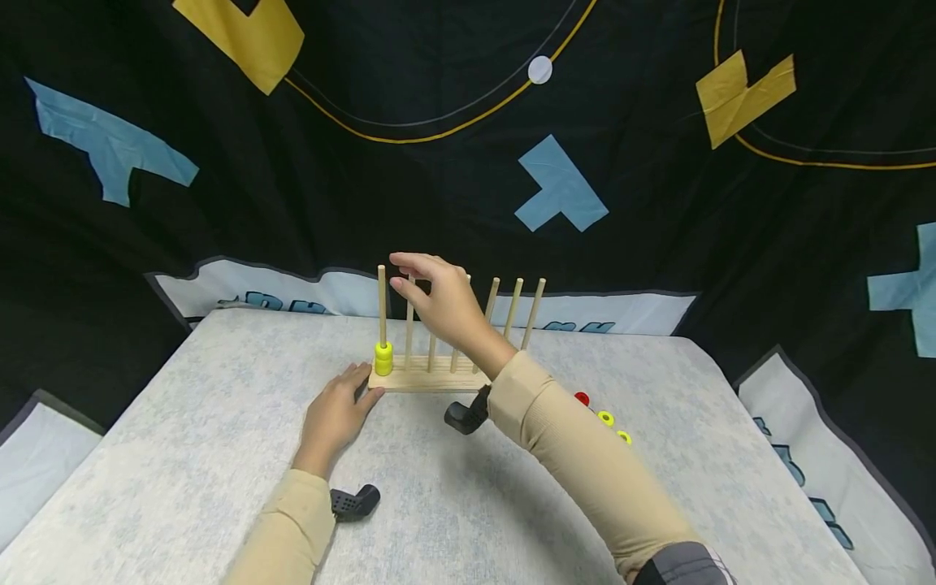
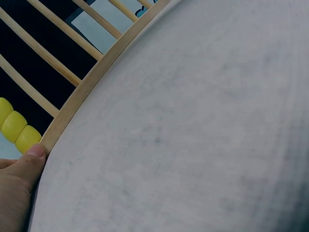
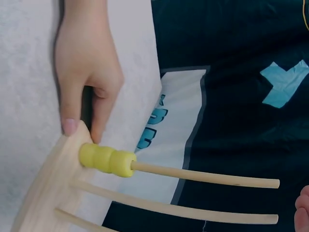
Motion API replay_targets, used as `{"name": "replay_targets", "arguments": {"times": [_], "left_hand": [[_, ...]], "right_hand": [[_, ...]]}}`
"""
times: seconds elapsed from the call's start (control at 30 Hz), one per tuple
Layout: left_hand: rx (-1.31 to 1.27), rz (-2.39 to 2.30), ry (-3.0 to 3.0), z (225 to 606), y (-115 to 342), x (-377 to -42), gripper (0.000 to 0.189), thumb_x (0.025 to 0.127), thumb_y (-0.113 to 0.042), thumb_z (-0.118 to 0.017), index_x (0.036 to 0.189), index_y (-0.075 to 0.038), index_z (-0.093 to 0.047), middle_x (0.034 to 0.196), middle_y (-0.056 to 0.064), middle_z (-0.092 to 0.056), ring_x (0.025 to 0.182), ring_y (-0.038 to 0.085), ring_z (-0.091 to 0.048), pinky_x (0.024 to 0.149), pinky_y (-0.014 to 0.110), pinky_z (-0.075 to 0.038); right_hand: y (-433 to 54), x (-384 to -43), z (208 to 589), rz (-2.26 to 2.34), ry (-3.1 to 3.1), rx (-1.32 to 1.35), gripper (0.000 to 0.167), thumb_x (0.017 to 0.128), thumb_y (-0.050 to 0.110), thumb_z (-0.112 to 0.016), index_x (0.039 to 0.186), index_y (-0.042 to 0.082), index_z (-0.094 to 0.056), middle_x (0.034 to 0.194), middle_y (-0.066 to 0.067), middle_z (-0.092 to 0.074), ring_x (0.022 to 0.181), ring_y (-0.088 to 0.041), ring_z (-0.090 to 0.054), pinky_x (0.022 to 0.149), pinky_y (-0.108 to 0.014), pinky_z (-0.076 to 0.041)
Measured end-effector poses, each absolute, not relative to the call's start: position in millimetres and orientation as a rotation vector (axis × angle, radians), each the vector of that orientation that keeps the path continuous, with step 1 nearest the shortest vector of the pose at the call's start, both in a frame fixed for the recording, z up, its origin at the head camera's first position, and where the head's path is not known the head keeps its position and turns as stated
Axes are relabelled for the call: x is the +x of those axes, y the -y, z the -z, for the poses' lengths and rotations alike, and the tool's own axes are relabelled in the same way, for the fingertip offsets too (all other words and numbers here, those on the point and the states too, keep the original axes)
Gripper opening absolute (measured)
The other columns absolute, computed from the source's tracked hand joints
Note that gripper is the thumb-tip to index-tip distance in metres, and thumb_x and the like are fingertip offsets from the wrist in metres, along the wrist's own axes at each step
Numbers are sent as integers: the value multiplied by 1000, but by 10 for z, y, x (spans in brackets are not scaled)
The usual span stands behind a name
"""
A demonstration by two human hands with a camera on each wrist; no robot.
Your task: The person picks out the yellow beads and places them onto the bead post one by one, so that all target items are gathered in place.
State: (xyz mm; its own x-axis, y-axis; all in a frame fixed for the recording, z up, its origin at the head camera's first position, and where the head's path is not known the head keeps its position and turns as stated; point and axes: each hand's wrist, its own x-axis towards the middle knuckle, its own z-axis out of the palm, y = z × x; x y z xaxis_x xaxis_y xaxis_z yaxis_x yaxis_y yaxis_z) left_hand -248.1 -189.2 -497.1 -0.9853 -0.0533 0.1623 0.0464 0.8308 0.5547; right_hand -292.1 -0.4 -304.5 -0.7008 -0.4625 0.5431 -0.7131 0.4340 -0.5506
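A wooden peg stand with a flat base and several upright pegs sits on the table. Three yellow beads are stacked at the foot of its leftmost peg. My left hand grips the left end of the base, thumb at the front edge and fingers at the back. Up near the tops of the left pegs is my right hand, its fingers loosely bent and holding nothing. Part of the stand is hidden behind the right hand and forearm.
On the table, right of the right forearm, lie a red bead, a yellow bead and another yellow bead. A dark curtain with coloured shapes hangs behind the table.
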Motion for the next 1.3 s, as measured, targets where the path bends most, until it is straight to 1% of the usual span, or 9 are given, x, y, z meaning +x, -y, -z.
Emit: {"name": "replay_targets", "arguments": {"times": [0.17, 0.33, 0.47, 0.57, 0.67, 0.8, 0.93, 1.17, 1.3], "left_hand": [[10, 867, 2844, 4975, 1887, -2480, 59, 100, -41, -59, 148, -8, -47, 154, 16, -45, 145, 37, -38, 112, 65, -35], [19, 871, 2838, 4976, 1880, -2484, 59, 99, -41, -59, 147, -9, -47, 154, 14, -45, 146, 35, -38, 114, 63, -34], [5, 859, 2832, 4978, 1886, -2486, 59, 100, -41, -59, 147, -8, -48, 154, 15, -45, 145, 36, -38, 113, 63, -34], [-10, 850, 2829, 4989, 1887, -2488, 59, 100, -40, -58, 147, -7, -48, 153, 15, -45, 145, 36, -39, 113, 63, -35], [-17, 848, 2827, 4991, 1884, -2485, 59, 100, -40, -58, 147, -6, -47, 153, 16, -45, 145, 37, -38, 114, 63, -34], [-10, 846, 2835, 4984, 1879, -2480, 59, 100, -39, -58, 148, -6, -46, 154, 16, -44, 145, 37, -37, 114, 64, -33], [4, 851, 2843, 4974, 1874, -2475, 60, 100, -40, -58, 148, -7, -46, 155, 15, -43, 146, 37, -37, 114, 64, -33], [-6, 860, 2842, 4976, 1870, -2487, 59, 100, -40, -57, 148, -7, -45, 155, 15, -43, 146, 36, -36, 115, 63, -32], [-3, 853, 2848, 4969, 1865, -2485, 59, 100, -40, -57, 148, -6, -46, 155, 15, -43, 146, 37, -36, 114, 64, -32]], "right_hand": [[-168, -2815, 3140, -1179, 2349, 1059, 35, 95, 18, -68, 129, 9, -65, 128, -5, -69, 113, -16, -67, 100, -24, -52], [-380, -2722, 3241, -1294, 2410, 1091, 33, 94, 18, -70, 125, 8, -67, 122, -5, -71, 109, -17, -69, 95, -27, -57], [-565, -2660, 3351, -1351, 2513, 1094, 32, 94, 20, -70, 124, 10, -68, 123, -1, -71, 109, -14, -68, 96, -29, -57], [-710, -2609, 3445, -1379, 2552, 1100, 32, 93, 19, -71, 123, 10, -69, 123, -1, -71, 109, -16, -68, 97, -35, -57], [-857, -2557, 3530, -1391, 2575, 1089, 31, 92, 20, -72, 122, 10, -70, 122, -2, -72, 109, -16, -67, 97, -36, -57], [-1067, -2508, 3618, -1383, 2595, 1034, 30, 92, 21, -73, 120, 12, -71, 121, 0, -72, 108, -14, -67, 98, -33, -56], [-1305, -2479, 3676, -1359, 2607, 951, 30, 93, 23, -71, 121, 14, -70, 123, 2, -71, 109, -13, -67, 98, -35, -56], [-1812, -2451, 3692, -1351, 2633, 765, 31, 95, 27, -68, 124, 16, -68, 124, -1, -70, 114, -18, -67, 97, -39, -57], [-2144, -2443, 3695, -1321, 2674, 647, 33, 96, 31, -66, 126, 15, -66, 126, -2, -69, 115, -19, -67, 96, -31, -57]]}}
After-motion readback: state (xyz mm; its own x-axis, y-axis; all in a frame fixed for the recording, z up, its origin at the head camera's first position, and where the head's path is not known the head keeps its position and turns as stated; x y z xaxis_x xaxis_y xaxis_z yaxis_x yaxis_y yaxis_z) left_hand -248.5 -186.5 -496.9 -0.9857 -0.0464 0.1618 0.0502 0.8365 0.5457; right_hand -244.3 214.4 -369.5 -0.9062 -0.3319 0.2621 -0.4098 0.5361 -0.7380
